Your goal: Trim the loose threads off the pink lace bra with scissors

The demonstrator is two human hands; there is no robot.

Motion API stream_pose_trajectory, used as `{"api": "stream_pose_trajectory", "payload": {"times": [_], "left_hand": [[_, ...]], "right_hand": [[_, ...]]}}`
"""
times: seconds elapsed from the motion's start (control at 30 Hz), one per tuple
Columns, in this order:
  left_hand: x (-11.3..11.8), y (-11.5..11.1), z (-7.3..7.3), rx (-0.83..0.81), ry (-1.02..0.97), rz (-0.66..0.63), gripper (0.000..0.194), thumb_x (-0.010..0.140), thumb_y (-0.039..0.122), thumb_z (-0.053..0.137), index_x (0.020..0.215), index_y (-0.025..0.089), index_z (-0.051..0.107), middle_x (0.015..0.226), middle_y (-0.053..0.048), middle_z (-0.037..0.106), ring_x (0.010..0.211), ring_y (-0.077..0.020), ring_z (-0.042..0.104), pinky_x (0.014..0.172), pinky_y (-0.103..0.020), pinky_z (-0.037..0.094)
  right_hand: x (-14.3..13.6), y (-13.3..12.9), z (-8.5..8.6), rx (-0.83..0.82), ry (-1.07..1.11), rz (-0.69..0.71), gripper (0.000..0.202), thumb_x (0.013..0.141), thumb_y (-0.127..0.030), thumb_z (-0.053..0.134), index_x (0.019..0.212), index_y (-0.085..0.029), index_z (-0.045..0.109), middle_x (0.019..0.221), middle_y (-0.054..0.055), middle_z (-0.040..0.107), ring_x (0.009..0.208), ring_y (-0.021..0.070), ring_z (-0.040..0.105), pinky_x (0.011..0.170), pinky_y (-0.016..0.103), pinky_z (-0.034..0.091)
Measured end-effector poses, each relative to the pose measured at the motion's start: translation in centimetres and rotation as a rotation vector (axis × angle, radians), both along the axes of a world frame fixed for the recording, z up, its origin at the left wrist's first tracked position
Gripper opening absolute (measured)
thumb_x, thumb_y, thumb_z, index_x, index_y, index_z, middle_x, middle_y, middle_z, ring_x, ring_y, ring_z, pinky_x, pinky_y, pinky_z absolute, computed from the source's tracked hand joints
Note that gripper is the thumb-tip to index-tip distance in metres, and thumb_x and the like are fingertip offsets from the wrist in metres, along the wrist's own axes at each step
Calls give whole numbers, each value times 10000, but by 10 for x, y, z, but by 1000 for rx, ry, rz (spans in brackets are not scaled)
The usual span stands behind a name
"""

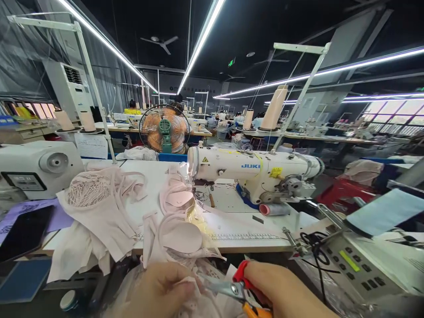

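Observation:
Low in the head view, my left hand [162,289] pinches the edge of a pale pink lace garment, apparently a bra [205,304]. My right hand [276,282] is closed around the red and orange handles of a pair of scissors [228,288]. The blades point left, close beside the fingers of my left hand; whether they touch the fabric I cannot tell. Just beyond my hands, more pale pink bras with moulded cups [182,237] hang over the table's front edge, reaching back under the sewing machine's head [228,163].
On the left lie a heap of pale lace garments [92,207] and a black phone [26,232] on purple paper. A thread spool [274,209] rests below the machine arm. At right is a control box [361,265] with cables. Behind the table stands a fan [164,128].

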State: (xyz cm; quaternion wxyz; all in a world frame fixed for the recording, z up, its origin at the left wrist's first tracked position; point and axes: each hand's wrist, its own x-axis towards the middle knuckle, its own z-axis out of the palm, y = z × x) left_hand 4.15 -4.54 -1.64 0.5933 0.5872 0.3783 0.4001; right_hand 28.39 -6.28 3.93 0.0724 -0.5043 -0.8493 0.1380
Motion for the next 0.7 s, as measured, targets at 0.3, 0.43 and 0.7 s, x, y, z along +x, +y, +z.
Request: {"api": "stream_pose_trajectory", "payload": {"times": [0.3,0.43,0.7], "left_hand": [[2,17,-10,-37,66,-116,277,747,403,644,747,144,742,774,-96,728,762,-234,644,727,-303,461],[3,22,-10,-25,139,-132,284,751,406,630,763,146,744,730,-86,710,763,-241,647,742,-321,478],[7,28,1,-20,205,-133,268,759,390,626,764,150,746,710,-74,695,747,-224,639,722,-298,499]], "right_hand": [[9,16,0,48,-144,5,168,708,-329,592,633,-201,514,638,12,592,544,146,492,496,241,280],[10,18,-2,12,-113,-3,139,704,-336,598,680,-201,575,705,27,651,588,164,552,522,241,339],[17,23,-4,-11,-133,-35,160,705,-351,628,734,-194,630,777,54,682,669,196,614,575,259,403]]}}
